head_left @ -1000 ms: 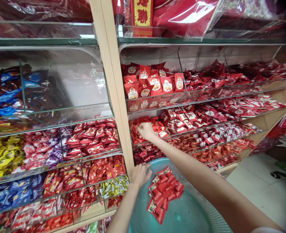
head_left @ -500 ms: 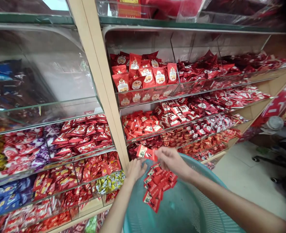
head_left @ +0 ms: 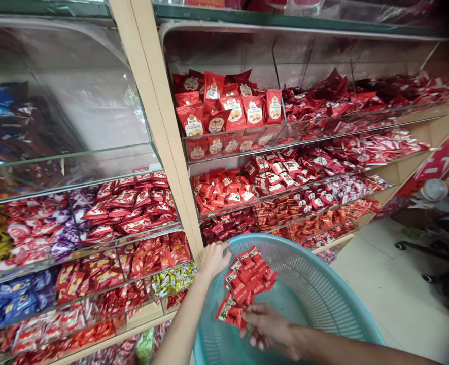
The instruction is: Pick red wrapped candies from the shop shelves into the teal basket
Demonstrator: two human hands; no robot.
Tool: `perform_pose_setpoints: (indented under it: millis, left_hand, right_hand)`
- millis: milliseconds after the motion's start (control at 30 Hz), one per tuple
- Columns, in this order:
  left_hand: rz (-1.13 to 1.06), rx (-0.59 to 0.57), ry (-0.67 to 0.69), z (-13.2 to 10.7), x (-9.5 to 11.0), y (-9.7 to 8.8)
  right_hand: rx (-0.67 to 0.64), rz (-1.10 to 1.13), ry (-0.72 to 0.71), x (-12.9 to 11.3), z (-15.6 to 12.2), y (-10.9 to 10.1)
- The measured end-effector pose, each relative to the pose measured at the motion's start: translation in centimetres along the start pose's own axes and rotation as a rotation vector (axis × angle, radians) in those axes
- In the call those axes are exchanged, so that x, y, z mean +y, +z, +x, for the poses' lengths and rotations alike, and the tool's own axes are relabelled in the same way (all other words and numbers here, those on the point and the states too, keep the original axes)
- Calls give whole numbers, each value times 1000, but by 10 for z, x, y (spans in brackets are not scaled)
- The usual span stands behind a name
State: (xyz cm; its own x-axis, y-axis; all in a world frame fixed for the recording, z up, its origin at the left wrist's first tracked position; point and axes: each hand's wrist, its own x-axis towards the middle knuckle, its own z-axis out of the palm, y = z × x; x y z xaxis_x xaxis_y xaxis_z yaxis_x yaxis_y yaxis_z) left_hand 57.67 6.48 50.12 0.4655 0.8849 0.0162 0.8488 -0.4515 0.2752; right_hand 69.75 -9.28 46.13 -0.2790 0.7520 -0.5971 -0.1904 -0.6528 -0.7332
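Observation:
A teal plastic basket (head_left: 346, 284) with perforated walls stands below the shelves. Inside it lies a small pile of red packets (head_left: 249, 274) with cream panels and black characters. My right hand (head_left: 266, 324) is low in the basket, its thumb and fingers closed on the edge of one red candy packet (head_left: 231, 310) at the near side of the pile. At the basket's far left rim, my left hand (head_left: 212, 259) curls its fingers over the edge; part of its grip is hidden.
Shelves behind glass lips hold red sweets (head_left: 224, 190), biscuit packets (head_left: 234, 111) and yellow-wrapped sweets (head_left: 174, 279). A wooden upright (head_left: 167, 121) divides the two shelf units. Chair castors (head_left: 401, 246) rest on the tiled floor at the right.
My right hand has come down and nearer from above the far rim into the basket, bringing a packet to the pile. My left hand stays at the rim. The view has tilted slightly downward.

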Motion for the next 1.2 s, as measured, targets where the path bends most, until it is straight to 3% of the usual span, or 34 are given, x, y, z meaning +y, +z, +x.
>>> perform_pose_setpoints:
  millis: [133, 567, 733, 900, 1200]
  left_hand:
    - [-1, -8, 4, 0, 0, -1]
    - [7, -10, 30, 1, 0, -3]
    - [17, -1, 44, 2, -3, 0]
    - [17, 0, 44, 1, -2, 0]
    - [20, 17, 39, 0, -3, 3]
  right_hand:
    - [33, 70, 54, 2, 4, -4]
    - [-28, 115, 107, 11, 13, -15]
    - [-73, 42, 83, 13, 15, -15]
    - [-28, -63, 55, 13, 13, -15]
    - [-8, -299, 117, 16, 23, -9]
